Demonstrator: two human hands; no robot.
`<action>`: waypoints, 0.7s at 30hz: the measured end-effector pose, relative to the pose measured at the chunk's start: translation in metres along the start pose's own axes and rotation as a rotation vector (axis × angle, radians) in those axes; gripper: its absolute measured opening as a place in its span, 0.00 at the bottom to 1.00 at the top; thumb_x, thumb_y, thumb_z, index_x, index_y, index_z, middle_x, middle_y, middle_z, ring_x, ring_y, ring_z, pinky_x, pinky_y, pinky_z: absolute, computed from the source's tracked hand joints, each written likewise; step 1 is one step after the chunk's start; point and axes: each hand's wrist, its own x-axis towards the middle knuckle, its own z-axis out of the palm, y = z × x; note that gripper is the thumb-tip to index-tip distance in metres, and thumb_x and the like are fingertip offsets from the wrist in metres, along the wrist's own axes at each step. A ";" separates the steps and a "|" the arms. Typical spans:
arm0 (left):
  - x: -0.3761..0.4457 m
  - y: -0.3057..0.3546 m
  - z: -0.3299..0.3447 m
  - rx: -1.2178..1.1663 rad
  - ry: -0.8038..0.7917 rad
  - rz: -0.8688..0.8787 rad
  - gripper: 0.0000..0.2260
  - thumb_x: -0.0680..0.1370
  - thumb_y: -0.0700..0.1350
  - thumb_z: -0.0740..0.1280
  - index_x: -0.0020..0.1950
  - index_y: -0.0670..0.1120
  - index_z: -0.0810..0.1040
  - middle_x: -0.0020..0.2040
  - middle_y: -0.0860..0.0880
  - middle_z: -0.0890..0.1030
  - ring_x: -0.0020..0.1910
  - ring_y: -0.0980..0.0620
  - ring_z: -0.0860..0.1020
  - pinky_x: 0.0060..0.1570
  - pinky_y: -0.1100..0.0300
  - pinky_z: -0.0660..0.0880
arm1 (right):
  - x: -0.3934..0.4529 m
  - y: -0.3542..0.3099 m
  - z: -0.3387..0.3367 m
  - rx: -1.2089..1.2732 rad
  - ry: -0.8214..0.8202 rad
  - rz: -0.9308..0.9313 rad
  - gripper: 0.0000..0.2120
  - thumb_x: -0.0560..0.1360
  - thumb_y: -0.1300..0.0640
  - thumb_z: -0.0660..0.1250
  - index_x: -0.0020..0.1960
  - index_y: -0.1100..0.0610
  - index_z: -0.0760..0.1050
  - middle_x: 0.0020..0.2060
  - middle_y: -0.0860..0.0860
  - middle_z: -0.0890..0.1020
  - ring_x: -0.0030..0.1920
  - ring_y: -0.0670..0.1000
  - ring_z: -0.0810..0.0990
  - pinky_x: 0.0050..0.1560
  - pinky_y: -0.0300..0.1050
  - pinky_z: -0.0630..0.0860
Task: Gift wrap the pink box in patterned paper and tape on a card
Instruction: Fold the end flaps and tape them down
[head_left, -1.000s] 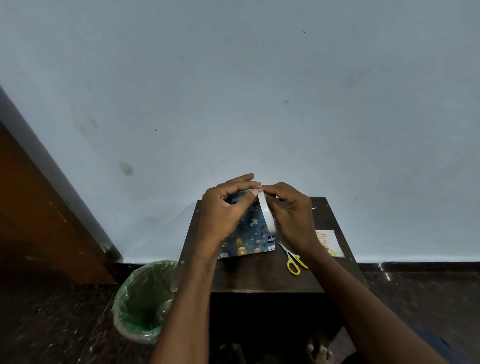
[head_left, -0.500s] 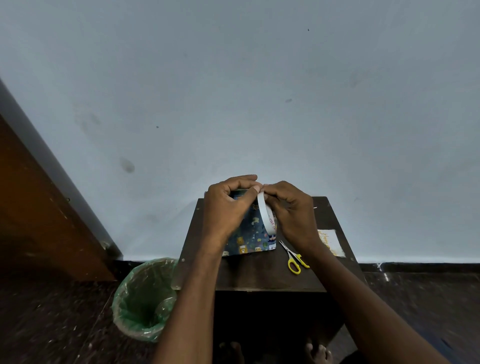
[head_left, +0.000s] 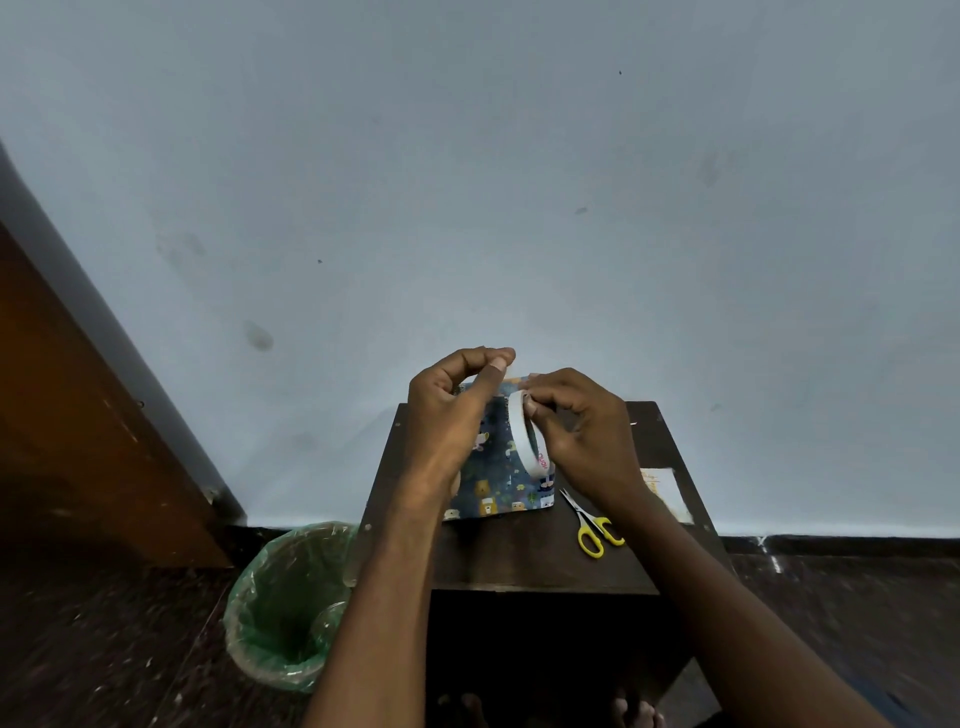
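Box: the wrapped box (head_left: 501, 467), in blue patterned paper, lies flat on the dark table (head_left: 519, 561) near its far edge; its long axis runs from the near edge away toward the wall.
Tape roll: the white roll (head_left: 529, 435) stands on edge above the box, its open ring facing left, tilted so its lower part lies nearer the viewer.
Right hand: the right hand (head_left: 582, 431) holds the roll, thumb and fingers curled round its top rim.
Left hand: the left hand (head_left: 452, 410) hovers over the box's left part, thumb and forefinger pinched together just left of the roll; whether a tape end lies between them is too small to tell.
Hidden: the left hand covers the box's far left corner; the right wrist covers part of the card (head_left: 667, 491) and one handle of the yellow scissors (head_left: 589, 525).
Beside: a green-lined bin (head_left: 291, 603) stands on the floor left of the table.
Change: half a second ago the left fingertips met the roll; now they sit slightly higher and apart from it.
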 end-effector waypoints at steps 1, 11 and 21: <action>0.000 0.000 -0.002 0.000 -0.008 0.003 0.06 0.83 0.44 0.71 0.51 0.50 0.88 0.56 0.54 0.88 0.61 0.55 0.84 0.60 0.55 0.79 | 0.000 0.001 0.000 -0.001 -0.005 0.008 0.07 0.77 0.66 0.74 0.51 0.58 0.88 0.50 0.47 0.86 0.56 0.44 0.84 0.55 0.49 0.81; 0.000 0.001 -0.012 0.064 -0.244 0.041 0.11 0.79 0.39 0.76 0.60 0.47 0.83 0.45 0.43 0.89 0.64 0.53 0.83 0.69 0.49 0.76 | -0.002 0.001 -0.001 0.021 -0.001 0.033 0.09 0.76 0.68 0.74 0.52 0.58 0.88 0.52 0.49 0.87 0.57 0.43 0.84 0.58 0.40 0.79; 0.004 -0.005 -0.012 0.123 -0.229 0.050 0.13 0.76 0.36 0.78 0.58 0.48 0.85 0.40 0.42 0.87 0.55 0.50 0.87 0.66 0.43 0.80 | -0.003 0.005 0.000 0.103 -0.036 0.042 0.19 0.73 0.72 0.71 0.60 0.57 0.85 0.59 0.49 0.85 0.64 0.48 0.82 0.61 0.48 0.80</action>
